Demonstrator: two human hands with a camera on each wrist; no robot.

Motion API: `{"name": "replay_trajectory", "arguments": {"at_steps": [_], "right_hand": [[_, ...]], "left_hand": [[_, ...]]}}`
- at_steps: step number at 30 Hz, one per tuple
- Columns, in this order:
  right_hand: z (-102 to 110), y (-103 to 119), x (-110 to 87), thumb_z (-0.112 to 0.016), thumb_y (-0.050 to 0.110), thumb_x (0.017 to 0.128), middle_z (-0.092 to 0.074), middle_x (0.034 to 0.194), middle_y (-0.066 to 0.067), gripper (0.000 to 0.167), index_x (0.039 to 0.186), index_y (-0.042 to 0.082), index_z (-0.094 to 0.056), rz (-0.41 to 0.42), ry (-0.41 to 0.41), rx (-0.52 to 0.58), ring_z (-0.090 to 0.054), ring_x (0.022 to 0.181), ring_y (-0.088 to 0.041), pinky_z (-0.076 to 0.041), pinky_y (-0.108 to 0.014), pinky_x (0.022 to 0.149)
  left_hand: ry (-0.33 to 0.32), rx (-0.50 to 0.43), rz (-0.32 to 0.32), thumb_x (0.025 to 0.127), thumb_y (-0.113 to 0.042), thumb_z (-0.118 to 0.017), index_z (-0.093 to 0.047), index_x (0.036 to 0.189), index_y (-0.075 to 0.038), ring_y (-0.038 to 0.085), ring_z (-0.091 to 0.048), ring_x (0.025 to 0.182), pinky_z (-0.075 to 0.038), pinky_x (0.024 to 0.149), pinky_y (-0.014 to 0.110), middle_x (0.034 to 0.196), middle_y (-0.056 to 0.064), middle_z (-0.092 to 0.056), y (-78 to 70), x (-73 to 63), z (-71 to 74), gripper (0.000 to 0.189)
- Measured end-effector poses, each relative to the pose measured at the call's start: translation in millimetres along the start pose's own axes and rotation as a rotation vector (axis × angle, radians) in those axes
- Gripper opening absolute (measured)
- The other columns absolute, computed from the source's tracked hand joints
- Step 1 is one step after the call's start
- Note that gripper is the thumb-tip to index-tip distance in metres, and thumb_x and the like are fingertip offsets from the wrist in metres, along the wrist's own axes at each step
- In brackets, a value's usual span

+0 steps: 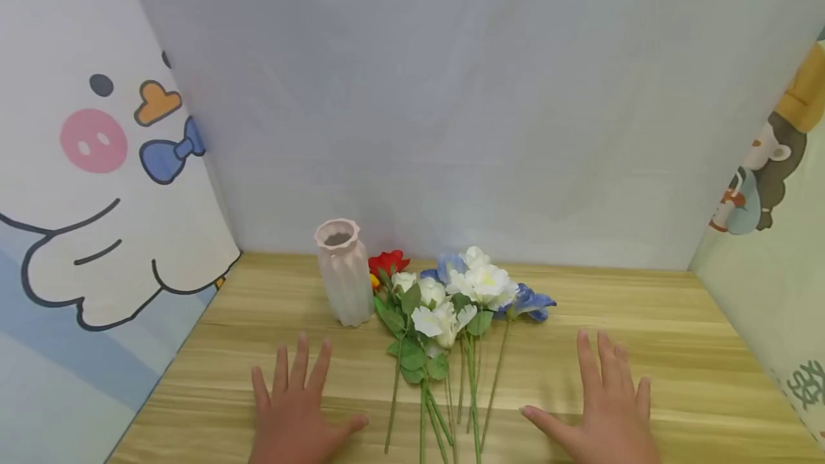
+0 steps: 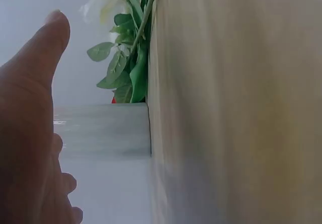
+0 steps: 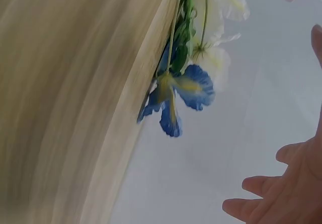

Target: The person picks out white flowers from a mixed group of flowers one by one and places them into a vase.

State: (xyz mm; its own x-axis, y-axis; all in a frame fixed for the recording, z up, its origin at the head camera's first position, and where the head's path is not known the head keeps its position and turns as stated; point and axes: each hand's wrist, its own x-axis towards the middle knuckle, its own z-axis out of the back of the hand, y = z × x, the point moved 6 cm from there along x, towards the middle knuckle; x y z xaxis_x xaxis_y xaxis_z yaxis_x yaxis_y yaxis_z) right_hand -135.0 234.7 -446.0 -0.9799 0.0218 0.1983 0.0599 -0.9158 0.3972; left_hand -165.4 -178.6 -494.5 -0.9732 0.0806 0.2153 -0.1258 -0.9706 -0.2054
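My left hand (image 1: 298, 410) is spread with straight fingers over the near left of the table, holding nothing. The right hand (image 1: 602, 410) is spread likewise at the near right, apart from everything. Between and beyond them lies a bunch of artificial flowers: white blooms (image 1: 488, 283), blue ones (image 1: 530, 302) and a red one (image 1: 389, 262), with green stems (image 1: 422, 421) toward me. A pale pink and white ribbed vase (image 1: 348, 285) stands upright left of the flowers. In the right wrist view a blue iris-like flower (image 3: 188, 88) shows yellow markings.
The wooden tabletop (image 1: 644, 306) ends at a pale grey cloth backdrop (image 1: 490, 106). On the left hangs a panel with a cartoon duck (image 1: 97, 249); another printed panel (image 1: 773, 271) borders the right side.
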Motion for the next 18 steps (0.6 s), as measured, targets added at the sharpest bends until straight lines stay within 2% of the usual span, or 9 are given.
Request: {"name": "replay_trajectory", "arguments": {"at_steps": [4, 9, 14, 18], "right_hand": [[-2, 12, 2.2, -0.077, 0.072, 0.077, -0.017, 0.165, -0.028, 0.128, 0.167, 0.014, -0.007, 0.056, -0.049, 0.038, -0.012, 0.151, -0.051, -0.004, -0.078, 0.11], [-9, 25, 7.7, -0.075, 0.069, 0.082, -0.024, 0.163, -0.028, 0.12, 0.165, 0.006, -0.015, 0.082, -0.06, 0.069, -0.022, 0.146, -0.053, -0.018, -0.076, 0.108], [-15, 33, 12.9, -0.067, 0.065, 0.092, -0.031, 0.158, -0.031, 0.105, 0.159, -0.003, -0.025, 0.036, -0.003, 0.141, -0.03, 0.141, -0.056, -0.025, -0.075, 0.107], [-22, 35, 14.2, -0.06, 0.066, 0.095, -0.035, 0.156, -0.032, 0.099, 0.158, -0.003, -0.028, -0.024, 0.081, 0.174, -0.035, 0.14, -0.054, -0.03, -0.071, 0.108]], "left_hand": [[-0.015, -0.072, -0.032, 0.076, -0.083, -0.067, -0.025, 0.165, -0.013, 0.05, -0.009, 0.152, 0.007, 0.113, 0.073, 0.168, 0.023, -0.014, 3.6, 17.6, 5.7, 0.121], [-0.008, -0.194, -0.029, 0.085, -0.071, -0.07, -0.015, 0.165, -0.006, 0.048, -0.006, 0.153, -0.003, 0.114, 0.073, 0.168, 0.026, -0.009, 9.2, 47.5, 9.9, 0.117], [0.033, -0.455, 0.046, 0.094, -0.058, -0.069, 0.0, 0.164, -0.002, 0.048, -0.005, 0.153, -0.008, 0.116, 0.07, 0.169, 0.026, -0.001, 16.6, 74.6, 4.1, 0.113], [0.069, -0.701, 0.151, 0.094, -0.058, -0.068, 0.009, 0.165, -0.014, 0.043, -0.004, 0.154, -0.013, 0.118, 0.067, 0.171, 0.018, 0.002, 20.7, 92.1, 0.3, 0.114]]}}
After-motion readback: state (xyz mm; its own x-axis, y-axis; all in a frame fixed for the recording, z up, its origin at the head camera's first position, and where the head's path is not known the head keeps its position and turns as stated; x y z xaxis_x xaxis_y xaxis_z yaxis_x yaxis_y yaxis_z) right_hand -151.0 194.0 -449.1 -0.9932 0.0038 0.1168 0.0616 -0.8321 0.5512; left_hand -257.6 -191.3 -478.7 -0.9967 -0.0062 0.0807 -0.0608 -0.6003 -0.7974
